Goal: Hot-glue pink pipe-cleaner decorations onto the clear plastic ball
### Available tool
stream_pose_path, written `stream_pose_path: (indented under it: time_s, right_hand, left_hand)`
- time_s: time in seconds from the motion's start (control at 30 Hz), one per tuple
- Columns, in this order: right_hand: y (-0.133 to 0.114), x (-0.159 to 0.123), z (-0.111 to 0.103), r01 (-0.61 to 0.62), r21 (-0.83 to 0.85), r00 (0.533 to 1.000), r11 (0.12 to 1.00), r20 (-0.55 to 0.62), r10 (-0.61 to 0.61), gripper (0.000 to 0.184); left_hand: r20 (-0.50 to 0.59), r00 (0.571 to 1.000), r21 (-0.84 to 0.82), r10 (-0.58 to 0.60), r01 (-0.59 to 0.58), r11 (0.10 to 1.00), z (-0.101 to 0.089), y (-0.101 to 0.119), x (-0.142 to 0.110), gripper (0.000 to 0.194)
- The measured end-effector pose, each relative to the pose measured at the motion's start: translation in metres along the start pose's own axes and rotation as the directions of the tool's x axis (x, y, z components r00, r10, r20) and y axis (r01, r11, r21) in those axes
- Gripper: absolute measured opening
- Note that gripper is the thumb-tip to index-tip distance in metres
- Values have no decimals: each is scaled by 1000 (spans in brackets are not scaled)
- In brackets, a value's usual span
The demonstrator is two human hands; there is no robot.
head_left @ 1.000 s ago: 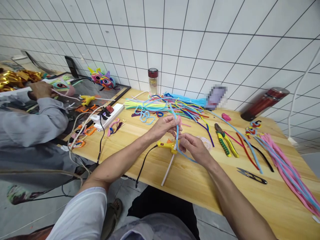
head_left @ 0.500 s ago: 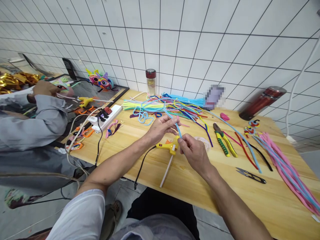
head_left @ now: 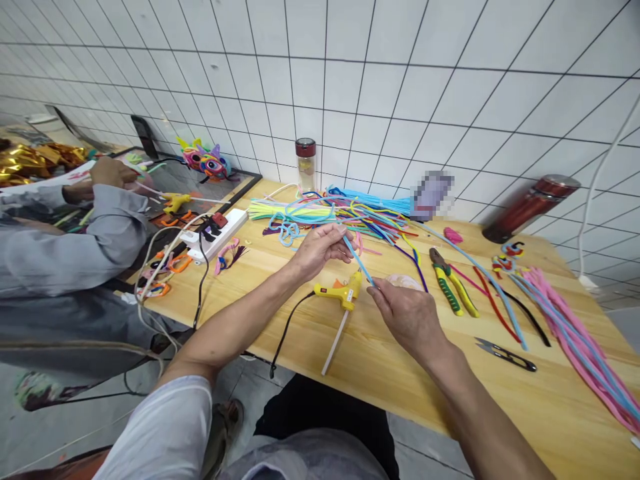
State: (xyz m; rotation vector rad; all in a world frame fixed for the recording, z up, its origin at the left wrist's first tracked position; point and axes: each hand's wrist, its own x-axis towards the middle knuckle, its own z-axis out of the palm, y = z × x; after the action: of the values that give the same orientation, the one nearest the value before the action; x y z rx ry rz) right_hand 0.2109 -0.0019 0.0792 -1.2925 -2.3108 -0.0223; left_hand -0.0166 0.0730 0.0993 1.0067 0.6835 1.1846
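My left hand [head_left: 317, 248] pinches one end of a light blue pipe cleaner [head_left: 358, 261] above the wooden table [head_left: 380, 360]. The other end is pinched by my right hand [head_left: 407, 315], so the short blue length runs taut and slanted between the two. Just below it a yellow glue gun [head_left: 341, 294] lies on the table, with a white glue stick [head_left: 335, 343] poking out behind and a black cord trailing off the front edge. A heap of coloured pipe cleaners [head_left: 345, 215] lies beyond my hands.
Green-yellow pliers [head_left: 449, 283] and small black snips [head_left: 506, 355] lie to the right, beside long pink and blue pipe cleaners [head_left: 575, 327]. A white power strip [head_left: 215, 233], a glass bottle [head_left: 305, 163] and a tipped red flask [head_left: 527, 207] stand around. A person in grey [head_left: 75, 247] works at left.
My hands have drawn apart. The right hand slid toward me along the blue pipe cleaner, which was bent upright between them and now stretches straight.
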Motion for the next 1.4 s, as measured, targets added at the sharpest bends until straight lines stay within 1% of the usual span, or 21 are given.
stream_pose_path:
  time_s: [0.07,0.2,0.27,0.37,0.47,0.53,0.6,0.67,0.7,0.73,0.77,0.8,0.87,0.93,0.97,1.0,1.07,1.17,1.27,1.4]
  right_hand:
    - [2,-1,0,3,-79,1000,997,0,-3,42]
    - [3,-2,3,-17,-217,1000,976,11,20,41]
    - [2,-3,6,-19,-233,1000,972,16,23,41]
    - [1,-4,14,-13,-187,999,982,31,20,41]
    - [0,-4,18,-55,-74,997,996,55,59,40]
    - [-1,-3,14,-122,75,989,990,96,115,37]
    - [-3,-1,6,-215,283,967,935,198,163,34]
    - [-4,2,-4,-307,459,934,834,315,170,36]
    - [-5,3,-8,-336,511,920,791,358,160,38]
    - [-5,4,-12,-347,536,912,770,383,146,42]
    - [-5,5,-13,-338,535,913,774,386,132,46]
    - [-6,4,-13,-307,510,923,803,366,120,50]
    - [-6,3,-8,-199,381,959,903,266,99,55]
    - [-8,-1,4,-77,165,991,983,121,57,55]
    - [-10,-2,11,-27,54,998,998,66,23,54]
    - [-11,-4,19,13,-44,1000,999,24,-12,54]
    - [-14,-6,31,73,-178,997,981,-8,-76,51]
    - [-15,-6,38,90,-289,994,953,-33,-104,48]
    - [-13,-5,35,64,-339,996,939,-30,-79,47]
    - [-15,-5,31,49,-322,998,945,-23,-59,48]
  left_hand:
    - [-18,1000,-28,-5,4,1000,2,-2,-1,47]
    - [-48,999,-141,-4,-3,990,8,-8,-2,45]
    - [-57,998,-185,-3,-8,983,10,-11,-2,43]
    - [-72,997,-205,-1,-14,979,10,-14,-1,43]
    - [-84,996,-190,6,-22,981,8,-14,0,50]
    - [-93,995,-175,22,-38,984,8,-15,0,51]
    - [-86,996,-163,34,-48,986,9,-16,-1,50]
    - [-63,998,-161,31,-41,986,10,-17,-3,48]
    - [-51,998,-164,25,-34,986,11,-17,-3,48]
    - [-44,999,-169,20,-27,985,11,-17,-4,49]
    - [-43,999,-174,19,-26,984,11,-18,-4,50]
    - [-50,998,-178,25,-33,983,12,-18,-4,50]
    - [-87,995,-180,55,-70,981,12,-19,-3,49]
    - [-142,986,-177,88,-113,978,14,-21,-3,45]
    - [-169,981,-176,96,-126,976,15,-22,-3,42]
    - [-196,976,-175,95,-131,976,16,-23,-2,38]
    - [-245,967,-178,69,-115,977,18,-24,-3,30]
    - [-287,958,-188,10,-67,980,19,-23,-3,21]
    - [-280,960,-197,9,-67,978,18,-22,-3,16]
    - [-265,964,-194,32,-86,977,16,-22,-2,18]
